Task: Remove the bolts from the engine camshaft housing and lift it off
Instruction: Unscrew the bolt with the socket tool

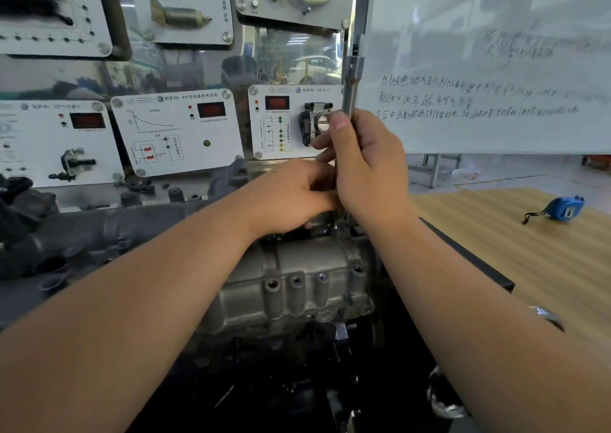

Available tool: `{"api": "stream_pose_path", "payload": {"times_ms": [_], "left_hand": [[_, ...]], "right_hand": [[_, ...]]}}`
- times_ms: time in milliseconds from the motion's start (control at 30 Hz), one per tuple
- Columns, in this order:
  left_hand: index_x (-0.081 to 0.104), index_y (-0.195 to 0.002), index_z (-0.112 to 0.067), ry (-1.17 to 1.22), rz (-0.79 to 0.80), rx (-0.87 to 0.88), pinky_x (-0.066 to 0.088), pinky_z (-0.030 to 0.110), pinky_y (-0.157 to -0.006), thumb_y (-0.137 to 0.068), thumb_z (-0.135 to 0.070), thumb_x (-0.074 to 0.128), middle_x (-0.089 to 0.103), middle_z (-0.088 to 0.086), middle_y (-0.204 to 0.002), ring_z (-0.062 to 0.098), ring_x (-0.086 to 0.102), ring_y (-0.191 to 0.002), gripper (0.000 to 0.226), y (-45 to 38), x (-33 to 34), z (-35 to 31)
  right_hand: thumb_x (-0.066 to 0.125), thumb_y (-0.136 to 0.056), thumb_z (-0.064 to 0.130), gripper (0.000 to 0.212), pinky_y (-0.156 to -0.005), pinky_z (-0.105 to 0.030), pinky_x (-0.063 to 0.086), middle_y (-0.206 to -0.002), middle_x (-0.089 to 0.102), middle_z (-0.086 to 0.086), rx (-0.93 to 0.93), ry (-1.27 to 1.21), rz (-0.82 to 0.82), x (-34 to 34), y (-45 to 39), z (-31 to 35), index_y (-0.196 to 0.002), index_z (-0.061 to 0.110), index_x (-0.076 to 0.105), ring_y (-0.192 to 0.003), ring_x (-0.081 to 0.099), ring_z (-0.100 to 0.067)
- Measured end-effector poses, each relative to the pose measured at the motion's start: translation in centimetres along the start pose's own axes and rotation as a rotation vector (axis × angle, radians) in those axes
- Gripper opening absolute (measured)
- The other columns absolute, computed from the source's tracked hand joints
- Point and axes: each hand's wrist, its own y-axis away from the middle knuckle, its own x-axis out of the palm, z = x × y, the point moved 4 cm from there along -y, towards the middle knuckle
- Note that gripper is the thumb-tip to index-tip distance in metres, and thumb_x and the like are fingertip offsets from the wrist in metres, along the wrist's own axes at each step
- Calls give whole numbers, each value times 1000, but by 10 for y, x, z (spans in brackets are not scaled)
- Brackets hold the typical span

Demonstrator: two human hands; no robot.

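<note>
right hand (367, 165) clamped on upright wrench (352, 82); left hand (294, 194) curled at its base, above housing (297, 277); left grip's state cannot be told.

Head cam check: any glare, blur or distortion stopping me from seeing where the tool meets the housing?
Head view: wide-angle bending curves the whiteboard edge; reflections wash the glass behind the panels; the right hand gripping the tool shaft is sharp, the left hand hides the tool tip; the camshaft housing is evenly lit, below it dark shadow.
</note>
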Motion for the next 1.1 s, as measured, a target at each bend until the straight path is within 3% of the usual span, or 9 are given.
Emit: {"api": "stream_pose_path", "payload": {"times_ms": [133, 267, 367, 500, 633, 767, 933, 1033, 1100], "left_hand": [[66, -89, -16, -12, -6, 3, 49, 27, -60, -95, -19, 64, 63, -9, -55, 8, 58, -51, 7, 3, 0, -2], [67, -106, -15, -53, -30, 11, 55, 46, -80, -91, -26, 70, 72, 7, -88, 24, 68, -80, 18, 0, -1, -3], [68, -100, -18, -23, -35, 26, 52, 43, -72, -89, -26, 72, 70, 8, -82, 16, 64, -70, 14, 0, -1, -2], [64, -86, -30, 0, -13, 27, 47, 19, -55, -94, -21, 65, 67, -13, -62, 2, 59, -53, 13, 3, 1, -1], [69, -96, -21, -19, -15, 5, 52, 28, -59, -94, -26, 66, 66, -9, -63, 5, 61, -54, 6, 2, 1, -1], [70, -105, -13, -50, -28, 0, 55, 50, -80, -90, -30, 71, 73, 8, -88, 24, 69, -80, 22, 1, 1, -4], [67, -84, -24, 27, -25, -7, 52, 32, -61, -95, -20, 65, 65, -5, -59, 13, 60, -52, 11, 5, 0, -1], [65, -80, -22, 24, -27, -25, 48, 34, -58, -93, -18, 65, 61, -12, -54, 7, 56, -49, 14, 5, -1, -1], [69, -89, -16, 11, -35, -18, 50, 38, -64, -90, -21, 68, 67, -13, -64, 7, 61, -58, 5, 4, -1, -2]], "right_hand": [[43, -104, 32, 31, -67, -21, 49, -79, 72, 2, 8, -19, 28, 2, 0, -1, -96, 10, 64, -74, 68, -9], [58, -98, 38, 8, -72, -36, 57, -80, 72, -2, -3, -31, 13, 1, 0, 0, -101, 39, 50, -78, 70, -12], [54, -99, 32, 6, -72, -25, 55, -79, 71, 6, -39, -16, -35, -1, 1, 1, -93, 33, 56, -77, 69, -6], [45, -101, 31, 14, -65, -21, 51, -74, 68, 11, -41, 21, -39, -2, 1, 1, -92, 32, 55, -70, 64, -3], [51, -99, 36, 3, -62, -28, 50, -70, 68, 3, -2, -61, -25, -1, 1, 1, -99, 38, 50, -67, 65, -6], [58, -98, 37, 8, -61, -24, 49, -71, 70, 3, -16, -42, -30, -2, 3, 3, -99, 32, 52, -66, 67, -3], [46, -103, 31, 19, -63, -11, 44, -75, 71, 8, 11, -5, -11, -1, 2, 1, -88, 29, 58, -70, 64, 0], [42, -103, 34, 27, -63, -20, 48, -76, 72, 6, 7, -50, 11, 1, 1, 2, -93, 21, 63, -70, 66, -6], [47, -102, 37, 17, -66, -16, 49, -76, 72, 7, -17, -69, 21, 2, 2, 4, -99, 26, 60, -74, 69, -4]]}}
